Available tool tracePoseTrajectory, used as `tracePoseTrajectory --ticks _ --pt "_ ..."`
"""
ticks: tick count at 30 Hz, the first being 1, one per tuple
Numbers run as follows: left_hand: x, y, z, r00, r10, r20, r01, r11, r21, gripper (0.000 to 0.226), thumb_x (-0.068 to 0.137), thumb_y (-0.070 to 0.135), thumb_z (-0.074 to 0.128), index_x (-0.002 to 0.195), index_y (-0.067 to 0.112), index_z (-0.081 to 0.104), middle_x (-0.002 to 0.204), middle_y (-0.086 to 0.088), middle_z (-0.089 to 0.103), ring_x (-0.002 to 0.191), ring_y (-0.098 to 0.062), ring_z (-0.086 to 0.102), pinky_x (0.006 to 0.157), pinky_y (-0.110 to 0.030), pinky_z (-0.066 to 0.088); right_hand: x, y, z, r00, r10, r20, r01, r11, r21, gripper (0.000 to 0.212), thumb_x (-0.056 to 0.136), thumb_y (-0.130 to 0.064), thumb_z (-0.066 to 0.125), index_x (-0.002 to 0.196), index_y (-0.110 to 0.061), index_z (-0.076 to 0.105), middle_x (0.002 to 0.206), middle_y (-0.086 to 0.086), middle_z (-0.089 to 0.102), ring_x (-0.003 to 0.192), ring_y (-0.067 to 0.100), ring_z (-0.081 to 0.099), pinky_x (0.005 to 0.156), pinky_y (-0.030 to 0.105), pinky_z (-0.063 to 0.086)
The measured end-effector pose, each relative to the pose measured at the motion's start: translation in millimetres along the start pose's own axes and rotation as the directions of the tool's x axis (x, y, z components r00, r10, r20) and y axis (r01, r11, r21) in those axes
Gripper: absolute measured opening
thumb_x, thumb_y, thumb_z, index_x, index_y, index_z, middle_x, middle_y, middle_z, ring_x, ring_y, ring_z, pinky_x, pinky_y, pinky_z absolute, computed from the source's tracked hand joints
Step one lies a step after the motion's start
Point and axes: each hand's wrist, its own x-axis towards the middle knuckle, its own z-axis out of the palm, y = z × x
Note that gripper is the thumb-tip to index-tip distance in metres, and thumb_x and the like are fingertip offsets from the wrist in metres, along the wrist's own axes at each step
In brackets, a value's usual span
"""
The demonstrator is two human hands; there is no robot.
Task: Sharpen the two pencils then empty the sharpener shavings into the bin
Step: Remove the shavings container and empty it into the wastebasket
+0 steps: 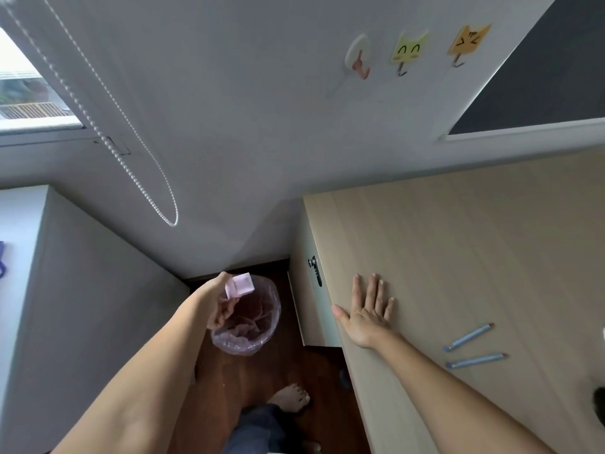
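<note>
My left hand holds a small pink box-shaped sharpener out over a round bin lined with a pinkish plastic bag, which stands on the dark wood floor between a white cabinet and the desk. My right hand lies flat, fingers spread, on the light wooden desk near its left edge. Two blue pencils lie side by side on the desk, to the right of that hand. Any shavings are too small to make out.
A white cabinet stands left of the bin. The desk's side drawer has a dark lock. A bead cord hangs by the window. Cat-shaped hooks stick to the wall. My bare foot rests on the floor.
</note>
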Motion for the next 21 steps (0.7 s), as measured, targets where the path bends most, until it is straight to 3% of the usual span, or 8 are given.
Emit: tracePoseTrajectory --ticks 4,6,8,11,13,16,18,21 --pt "-4.3 0.5 -1.6 0.997 -0.019 0.081 0.022 0.999 -0.038 0.034 0.068 0.049 0.052 0.061 0.016 0.054 0.045 0.004 0.053 0.035 -0.012 0.048 0.048 -0.017 0.025 2.2 1.2 1.0 1.000 -0.008 -0.012 0.008 1.000 -0.003 0.086 0.090 -0.064 0.023 0.142 -0.022 -0.030 0.148 0.014 -0.042 0.138 0.030 -0.038 0.113 0.056 -0.018" --pt "-4.3 -2.4 -5.5 1.000 0.013 0.000 -0.013 1.000 0.020 0.039 0.067 0.054 0.048 0.061 0.016 0.053 0.047 0.003 0.051 0.037 -0.014 0.044 0.047 -0.019 0.022 0.8 0.8 -0.2 1.000 -0.008 0.012 0.008 1.000 0.007 0.086 0.090 -0.065 0.024 0.142 -0.022 -0.030 0.148 0.014 -0.042 0.138 0.030 -0.038 0.113 0.056 -0.018" --pt "-7.7 -8.7 -8.0 0.993 0.105 -0.056 -0.094 0.982 0.164 0.044 0.066 0.059 0.045 0.062 0.016 0.050 0.051 0.001 0.046 0.040 -0.014 0.038 0.048 -0.020 0.022 0.9 3.1 -3.0 0.999 -0.025 0.029 0.025 0.999 -0.023 0.089 0.089 -0.064 0.027 0.142 -0.021 -0.031 0.147 0.015 -0.044 0.137 0.031 -0.038 0.114 0.057 -0.017" --pt "-29.0 -9.2 4.4 0.956 0.290 -0.038 -0.280 0.945 0.170 0.046 0.073 0.060 0.057 0.070 0.014 0.052 0.059 -0.002 0.054 0.049 -0.017 0.049 0.052 -0.022 0.030 -1.4 12.4 -16.6 0.991 -0.092 0.099 0.096 0.995 -0.035 0.097 0.086 -0.062 0.042 0.144 -0.024 -0.026 0.148 0.013 -0.042 0.139 0.031 -0.035 0.116 0.055 -0.011" --pt "-46.8 -8.0 18.6 0.854 0.521 0.004 -0.514 0.842 0.163 0.042 0.077 0.054 0.066 0.071 0.013 0.058 0.070 -0.006 0.063 0.058 -0.017 0.058 0.055 -0.024 0.037 -10.8 26.6 -30.5 0.983 -0.156 0.097 0.151 0.987 0.055 0.095 0.084 -0.058 0.051 0.149 -0.027 -0.012 0.156 0.008 -0.029 0.145 0.026 -0.023 0.121 0.049 -0.002" --pt "-81.5 -16.6 43.9 0.603 0.782 0.156 -0.794 0.568 0.217 0.041 0.070 0.050 0.069 0.076 0.010 0.070 0.076 -0.005 0.071 0.063 -0.013 0.062 0.063 -0.025 0.045 -42.6 60.1 -52.2 0.983 -0.181 -0.009 0.175 0.937 0.302 0.080 0.088 -0.046 0.055 0.150 -0.021 0.011 0.161 0.007 0.011 0.148 0.019 0.012 0.121 0.035 0.015" --pt "-101.0 -22.1 65.6 0.473 0.836 0.280 -0.871 0.395 0.293 0.038 0.062 0.045 0.072 0.082 0.013 0.070 0.076 0.001 0.075 0.065 -0.008 0.065 0.067 -0.023 0.048 -72.9 92.3 -57.8 0.986 -0.118 -0.120 0.152 0.928 0.339 0.069 0.090 -0.041 0.057 0.147 -0.018 0.027 0.155 0.005 0.032 0.142 0.018 0.031 0.116 0.029 0.025" --pt "-121.2 -30.6 112.5 0.318 0.825 0.467 -0.923 0.156 0.352 0.030 0.059 0.031 0.078 0.082 0.021 0.063 0.077 0.008 0.075 0.064 -0.005 0.067 0.060 -0.017 0.051 -123.7 151.2 -56.4 0.975 0.030 -0.220 0.055 0.928 0.369 0.059 0.087 -0.038 0.062 0.139 -0.018 0.043 0.145 0.004 0.048 0.133 0.017 0.046 0.107 0.026 0.035"
